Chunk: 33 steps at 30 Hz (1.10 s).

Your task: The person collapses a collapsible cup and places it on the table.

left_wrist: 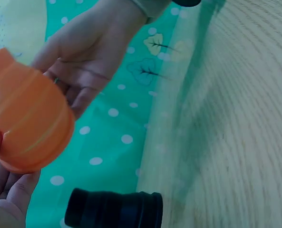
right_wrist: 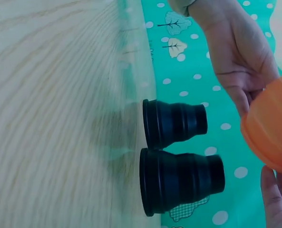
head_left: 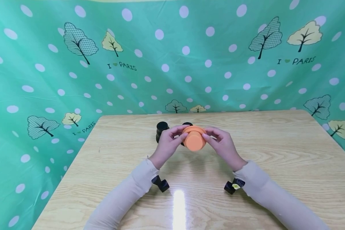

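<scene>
An orange ribbed cup [head_left: 195, 140] is held up above the table between both hands, its narrow end facing the head camera. The left hand [head_left: 169, 143] pinches its rim from the left, and the right hand [head_left: 222, 145] pinches it from the right. In the left wrist view the cup [left_wrist: 31, 114] shows stepped rings widening to a rim. Two black stepped cups, one [right_wrist: 174, 122] beside the other [right_wrist: 181, 180], stand wide end down on the table in the right wrist view. From the head, one black cup [head_left: 162, 127] shows behind the left hand; the other is mostly hidden.
The light wood table [head_left: 118, 185] reaches a green dotted cloth [head_left: 149, 57] hanging behind it. Both wrists carry small black cameras on straps. A bright reflection lies on the table's near middle.
</scene>
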Motion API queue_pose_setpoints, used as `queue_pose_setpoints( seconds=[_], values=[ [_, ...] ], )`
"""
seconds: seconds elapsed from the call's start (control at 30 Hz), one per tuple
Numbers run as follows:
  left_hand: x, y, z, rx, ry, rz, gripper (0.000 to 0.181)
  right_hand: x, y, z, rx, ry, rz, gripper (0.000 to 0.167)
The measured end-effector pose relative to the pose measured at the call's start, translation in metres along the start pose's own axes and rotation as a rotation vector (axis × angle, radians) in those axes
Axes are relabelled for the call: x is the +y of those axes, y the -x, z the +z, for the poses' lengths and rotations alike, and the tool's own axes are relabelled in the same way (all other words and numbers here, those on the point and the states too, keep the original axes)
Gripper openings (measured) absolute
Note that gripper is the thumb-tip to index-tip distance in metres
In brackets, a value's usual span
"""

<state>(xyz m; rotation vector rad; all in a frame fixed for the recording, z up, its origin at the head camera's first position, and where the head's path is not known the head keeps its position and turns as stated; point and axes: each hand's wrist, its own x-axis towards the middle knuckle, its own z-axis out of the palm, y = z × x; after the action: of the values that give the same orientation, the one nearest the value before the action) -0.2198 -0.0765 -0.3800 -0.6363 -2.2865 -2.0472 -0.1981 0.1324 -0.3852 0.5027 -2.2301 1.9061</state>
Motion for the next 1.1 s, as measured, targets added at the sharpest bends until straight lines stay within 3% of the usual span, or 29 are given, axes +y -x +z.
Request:
queue_pose_setpoints(
  seconds=[0.2, 0.4, 0.6, 1.1],
  values=[
    [0.0003, -0.0009, -0.0034, 0.013, 0.049, -0.033, 0.026, 0.0004, 0.0012, -0.0017, -0.058, 0.018, 0.061, 0.028],
    [0.0011, 0.0024, -0.0036, -0.047, -0.063, -0.021, 0.028, -0.0026, -0.001, -0.0014, -0.12, 0.045, 0.059, 0.028],
    [0.0017, 0.0027, -0.0024, -0.075, -0.174, 0.05, 0.028, -0.0028, -0.0041, 0.0009, -0.202, 0.073, 0.131, 0.03],
    [0.0002, 0.0011, 0.0011, -0.107, -0.218, 0.078, 0.027, -0.0025, -0.0031, 0.0059, -0.267, 0.11, 0.139, 0.027]
  ],
)
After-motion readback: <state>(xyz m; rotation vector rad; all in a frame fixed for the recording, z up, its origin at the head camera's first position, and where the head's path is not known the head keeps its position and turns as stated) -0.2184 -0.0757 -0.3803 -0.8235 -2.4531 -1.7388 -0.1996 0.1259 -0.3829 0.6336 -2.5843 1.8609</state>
